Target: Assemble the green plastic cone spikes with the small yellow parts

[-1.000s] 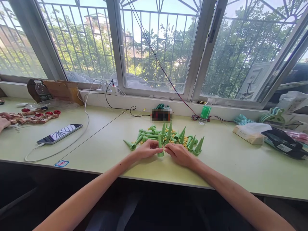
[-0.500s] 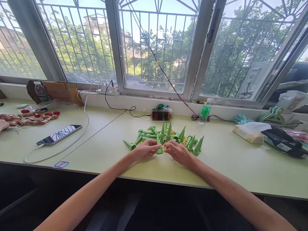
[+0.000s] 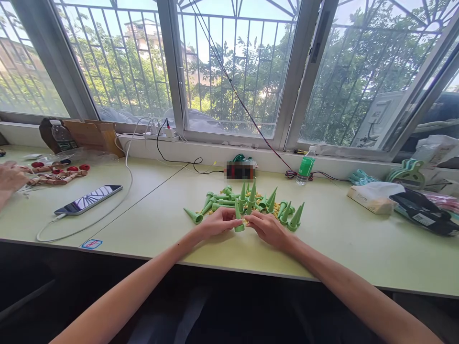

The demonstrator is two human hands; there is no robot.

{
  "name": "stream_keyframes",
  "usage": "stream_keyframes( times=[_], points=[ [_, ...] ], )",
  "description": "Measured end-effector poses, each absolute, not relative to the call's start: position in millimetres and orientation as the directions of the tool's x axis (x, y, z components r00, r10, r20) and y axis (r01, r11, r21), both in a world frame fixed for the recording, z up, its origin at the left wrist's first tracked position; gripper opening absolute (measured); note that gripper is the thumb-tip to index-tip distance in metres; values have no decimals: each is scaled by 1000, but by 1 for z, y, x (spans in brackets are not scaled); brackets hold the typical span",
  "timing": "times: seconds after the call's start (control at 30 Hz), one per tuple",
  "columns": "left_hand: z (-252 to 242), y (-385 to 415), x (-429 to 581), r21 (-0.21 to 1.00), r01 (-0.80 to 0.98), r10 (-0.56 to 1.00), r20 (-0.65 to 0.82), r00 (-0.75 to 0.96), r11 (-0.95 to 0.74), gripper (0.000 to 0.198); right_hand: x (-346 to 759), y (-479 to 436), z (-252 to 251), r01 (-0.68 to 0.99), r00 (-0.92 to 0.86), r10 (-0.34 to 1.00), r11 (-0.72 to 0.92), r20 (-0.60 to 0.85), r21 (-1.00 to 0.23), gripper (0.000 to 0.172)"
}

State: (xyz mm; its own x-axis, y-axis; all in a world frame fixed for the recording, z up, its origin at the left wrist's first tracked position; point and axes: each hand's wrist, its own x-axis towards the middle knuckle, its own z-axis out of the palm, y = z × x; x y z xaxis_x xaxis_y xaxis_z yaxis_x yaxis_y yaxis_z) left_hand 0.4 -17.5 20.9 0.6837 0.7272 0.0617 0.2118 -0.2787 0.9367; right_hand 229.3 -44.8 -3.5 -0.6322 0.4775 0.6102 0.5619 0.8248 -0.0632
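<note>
My left hand [image 3: 220, 221] is closed on a green plastic spike [image 3: 238, 220], which points upward with its wider collar at the bottom. Close against that spike, my right hand [image 3: 264, 224] pinches a small yellow piece [image 3: 245, 221], partly hidden by the fingers. Just beyond both hands lies a pile of similar green spikes [image 3: 224, 202], some upright and others on their sides. Small yellow pieces [image 3: 276, 209] are scattered among them. One spike [image 3: 193, 216] lies at the pile's left edge, and another spike [image 3: 296, 217] stands at its right.
A phone [image 3: 89, 199] on a white cable lies to the left. Another person's hand [image 3: 11, 180] is by wooden pieces with red balls [image 3: 59, 174] at far left. Behind the pile are a blurred-out box [image 3: 239, 171] and a bottle [image 3: 305, 167]. A tissue pack [image 3: 371, 198] is at right.
The held spike has shifted very slightly right and down, with my fingers still around it. At far left, the other person's hand has come further into view.
</note>
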Motion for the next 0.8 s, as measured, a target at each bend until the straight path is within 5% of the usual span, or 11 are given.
stream_keyframes(
  times=[0.4, 0.8],
  points=[
    [14, -15, 0, 862, 215, 677, 184, 713, -460, 40, 225, -42, -9, 584, -623, 531, 804, 575, -110, 29],
    [19, -15, 0, 971, 140, 749, 52, 661, -191, 45, 224, -44, -6, 593, -560, 486, 801, 671, -86, 21]
  ],
)
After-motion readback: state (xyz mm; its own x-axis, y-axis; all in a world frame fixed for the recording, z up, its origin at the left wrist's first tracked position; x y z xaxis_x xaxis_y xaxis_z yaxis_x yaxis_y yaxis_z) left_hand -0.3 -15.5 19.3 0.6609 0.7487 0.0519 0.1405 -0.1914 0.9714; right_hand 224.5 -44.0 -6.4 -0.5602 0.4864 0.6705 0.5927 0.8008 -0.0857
